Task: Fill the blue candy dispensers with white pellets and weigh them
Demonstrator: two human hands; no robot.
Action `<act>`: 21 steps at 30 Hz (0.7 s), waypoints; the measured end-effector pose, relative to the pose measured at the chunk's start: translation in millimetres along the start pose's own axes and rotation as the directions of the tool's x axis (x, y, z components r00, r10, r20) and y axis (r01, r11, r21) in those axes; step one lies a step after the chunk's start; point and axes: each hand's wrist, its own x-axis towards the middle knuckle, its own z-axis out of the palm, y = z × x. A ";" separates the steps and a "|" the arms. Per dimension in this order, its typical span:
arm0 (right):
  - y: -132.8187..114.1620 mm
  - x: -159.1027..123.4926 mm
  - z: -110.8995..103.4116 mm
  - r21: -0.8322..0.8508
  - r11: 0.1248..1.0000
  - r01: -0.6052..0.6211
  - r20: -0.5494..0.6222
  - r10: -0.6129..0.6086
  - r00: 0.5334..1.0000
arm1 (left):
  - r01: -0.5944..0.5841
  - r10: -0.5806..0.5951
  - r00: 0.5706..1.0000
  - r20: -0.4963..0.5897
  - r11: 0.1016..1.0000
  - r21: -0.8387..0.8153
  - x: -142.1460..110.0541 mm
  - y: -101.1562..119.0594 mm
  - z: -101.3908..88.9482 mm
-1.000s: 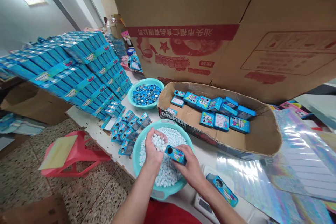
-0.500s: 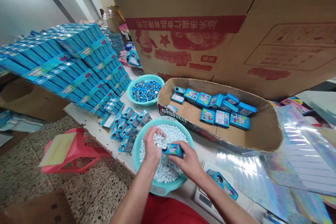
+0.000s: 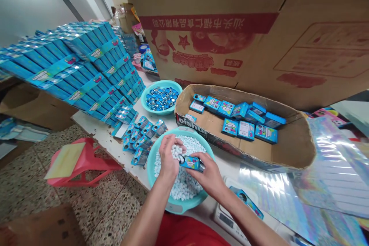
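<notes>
My left hand is cupped around a heap of small white candies, above a turquoise basin full of the same candies. In my right hand is a small blue candy box, held between thumb and fingers. Its end with a dark round opening points at the candies in my left palm, touching or very near them. Several similar blue boxes with round holes stand in a group left of the basin.
An open cardboard tray with blue boxes lies behind the basin. A smaller turquoise bowl holds blue lids. Stacked blue cartons rise at left. A white scale with a blue box sits at right, beside shiny film.
My left fingers have curled in a little more around the candies, and the pile in the palm looks smaller. The box has tilted slightly. The whole view has shifted a little.
</notes>
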 end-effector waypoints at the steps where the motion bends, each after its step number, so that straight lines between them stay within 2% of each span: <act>1: 0.2 0.4 -0.2 0.001 1.000 -0.008 -0.003 0.008 1.000 | -0.003 0.003 1.000 0.008 1.000 0.003 -0.3 -0.3 0.4; 9: -3.6 2.6 -5.2 0.052 0.998 0.021 -0.016 -0.020 1.000 | -0.032 0.032 0.999 0.002 0.999 -0.015 -3.2 2.8 0.7; 16: -5.6 4.6 -6.3 -0.004 0.999 0.033 0.009 -0.033 0.999 | -0.092 0.084 0.991 0.101 0.993 0.071 -7.7 -1.3 0.4; 21: -12.5 5.1 -5.4 0.001 0.998 0.055 -0.018 -0.055 0.998 | -0.127 0.115 0.980 0.162 0.989 0.069 -14.4 5.5 -0.5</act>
